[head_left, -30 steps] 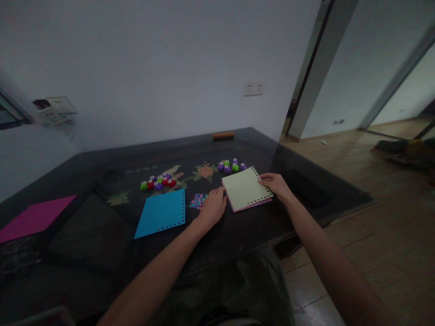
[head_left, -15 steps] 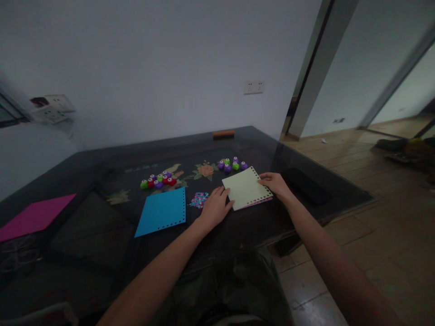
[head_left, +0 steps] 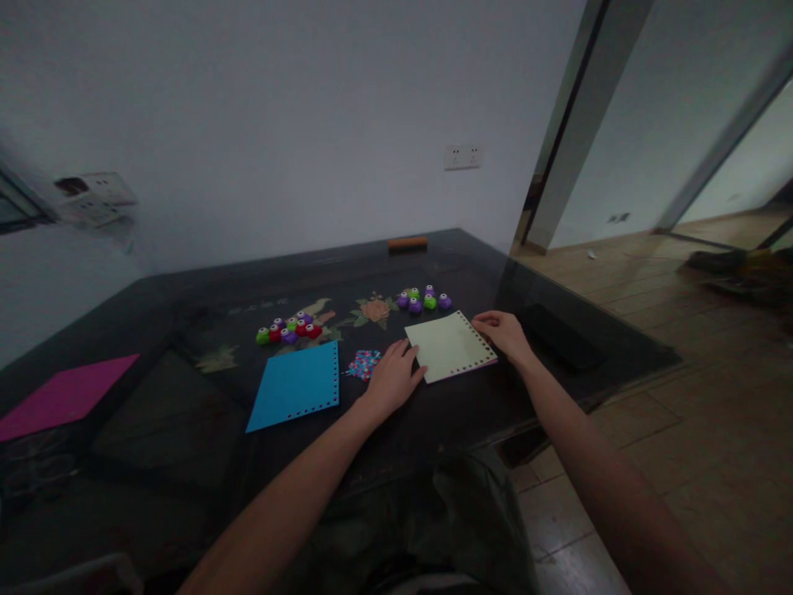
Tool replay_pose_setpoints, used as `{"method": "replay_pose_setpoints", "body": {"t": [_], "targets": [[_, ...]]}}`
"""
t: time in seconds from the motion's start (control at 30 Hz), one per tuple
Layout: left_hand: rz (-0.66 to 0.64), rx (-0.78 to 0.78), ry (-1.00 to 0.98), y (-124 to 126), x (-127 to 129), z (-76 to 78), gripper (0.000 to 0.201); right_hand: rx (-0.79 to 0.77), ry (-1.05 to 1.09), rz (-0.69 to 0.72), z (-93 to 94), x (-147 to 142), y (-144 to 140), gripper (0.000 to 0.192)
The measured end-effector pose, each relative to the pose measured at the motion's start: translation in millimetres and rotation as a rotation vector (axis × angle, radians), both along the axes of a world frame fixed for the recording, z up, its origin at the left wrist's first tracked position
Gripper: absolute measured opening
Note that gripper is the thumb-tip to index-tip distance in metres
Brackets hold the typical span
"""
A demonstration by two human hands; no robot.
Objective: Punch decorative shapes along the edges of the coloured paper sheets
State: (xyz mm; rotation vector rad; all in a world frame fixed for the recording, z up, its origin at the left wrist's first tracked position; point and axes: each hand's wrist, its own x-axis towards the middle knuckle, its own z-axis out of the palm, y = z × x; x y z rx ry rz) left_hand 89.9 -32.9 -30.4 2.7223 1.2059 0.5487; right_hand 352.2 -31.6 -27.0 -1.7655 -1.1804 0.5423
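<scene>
A pale yellow square sheet (head_left: 443, 345) with holes punched along its right and near edges lies on the dark table, a sliver of pink paper showing beneath its near right corner. My left hand (head_left: 395, 372) rests at the sheet's left edge, fingers and thumb spread apart. On the opposite side, the curled fingertips of my right hand (head_left: 503, 333) pinch the punched edge. Just left of my left hand is a small heap of blue, pink and white beads (head_left: 363, 364), partly covered by that hand. Further left lies a blue punched sheet (head_left: 297, 382).
Behind the sheets sit two groups of small round toys with eyes, one red, green and purple (head_left: 288, 330), the other purple and green (head_left: 424, 301). A magenta sheet (head_left: 68, 397) lies far left, a dark flat object (head_left: 557, 337) right, a brown stick (head_left: 407, 244) at the back.
The yellow sheet's far right corner has come down slightly, and less pink paper shows below it. My right fingers have drawn back from over the sheet to its edge. My left hand stays put.
</scene>
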Motion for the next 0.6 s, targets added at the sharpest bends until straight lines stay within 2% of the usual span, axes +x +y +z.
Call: {"method": "replay_pose_setpoints", "body": {"t": [0.13, 0.27, 0.6], "targets": [[0.001, 0.002, 0.003, 0.0, -0.2, 0.4, 0.041, 0.015, -0.105, -0.074, 3.5, 3.3, -1.0, 0.019], [-0.011, 0.003, -0.001, -0.2, -0.5, 1.3, 0.042, 0.021, -0.159, -0.071, 3.0, 1.9, -0.1, 0.013], [-0.018, -0.021, -0.015, 1.7, 0.0, -2.1, 0.041, 0.011, -0.092, -0.02, 1.0, -1.9, 1.2, 0.014]]}}
